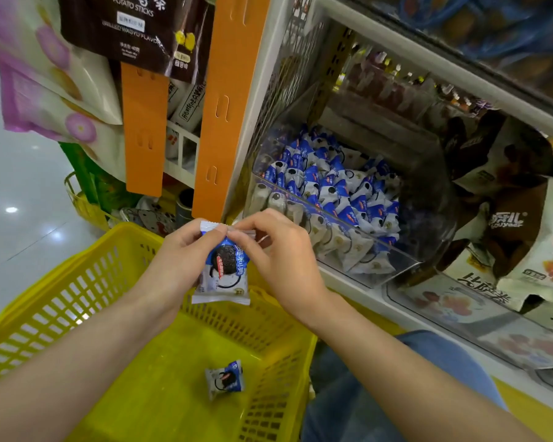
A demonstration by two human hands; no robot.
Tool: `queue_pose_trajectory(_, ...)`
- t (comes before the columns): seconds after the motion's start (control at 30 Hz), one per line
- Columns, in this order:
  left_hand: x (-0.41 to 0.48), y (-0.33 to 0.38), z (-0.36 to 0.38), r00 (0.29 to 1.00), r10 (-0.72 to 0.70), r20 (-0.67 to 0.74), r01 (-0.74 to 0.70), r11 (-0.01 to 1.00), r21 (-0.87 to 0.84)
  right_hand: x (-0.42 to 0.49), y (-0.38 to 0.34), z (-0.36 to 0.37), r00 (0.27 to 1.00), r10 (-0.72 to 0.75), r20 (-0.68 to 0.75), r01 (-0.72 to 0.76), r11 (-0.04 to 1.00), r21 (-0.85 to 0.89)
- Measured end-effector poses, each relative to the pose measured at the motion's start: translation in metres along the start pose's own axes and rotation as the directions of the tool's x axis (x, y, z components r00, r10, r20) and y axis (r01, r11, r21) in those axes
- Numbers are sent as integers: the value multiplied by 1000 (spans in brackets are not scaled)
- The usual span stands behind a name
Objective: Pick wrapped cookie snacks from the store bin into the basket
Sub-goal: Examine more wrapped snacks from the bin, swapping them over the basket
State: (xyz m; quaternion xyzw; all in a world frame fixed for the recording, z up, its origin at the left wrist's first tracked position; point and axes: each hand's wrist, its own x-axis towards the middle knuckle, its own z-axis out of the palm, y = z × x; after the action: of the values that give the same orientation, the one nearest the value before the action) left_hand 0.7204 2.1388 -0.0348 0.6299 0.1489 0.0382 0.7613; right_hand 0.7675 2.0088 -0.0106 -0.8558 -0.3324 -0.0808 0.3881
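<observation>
So, the yellow basket (61, 298) sits below the clear bin (329, 215) of cookie packs (326, 180). Left hand (179, 250) and right hand (278, 253) both pinch the top seal of one wrapped Oreo (225, 266) over the basket (another pack (224, 379) lies inside). Likely light, crinkly, crushable; seal edge seems safest.

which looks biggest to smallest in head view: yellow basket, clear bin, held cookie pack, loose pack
1. yellow basket
2. clear bin
3. held cookie pack
4. loose pack, probably the same real size, just farther
</observation>
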Motion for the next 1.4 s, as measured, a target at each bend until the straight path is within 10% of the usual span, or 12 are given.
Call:
queue_pose_trajectory(0.13,1,-1,2,997,-81,1,81,994,-74,0,2,0,988,-155,-9,151,974,-166)
queue_pose_trajectory(0.4,3,3,-1,996,-44,-71,44,999,-6,11,5,-5,884,467,11,-425,796,430)
queue_pose_trajectory(0.6,9,7,-13,957,160,-241,-156,987,36,2,-1,-5,697,490,524,-696,637,331)
queue_pose_trajectory(0.77,5,5,-13,954,284,-100,-232,905,356,1,-4,-2,872,343,348,-426,883,196)
queue_pose_trajectory(1.13,-2,2,-7,963,269,4,-248,881,402,0,-1,3,951,255,175,-295,915,273)
queue_pose_trajectory(1.4,1,1,-6,997,79,9,-79,975,208,0,2,-1,991,-131,31,135,971,-197)
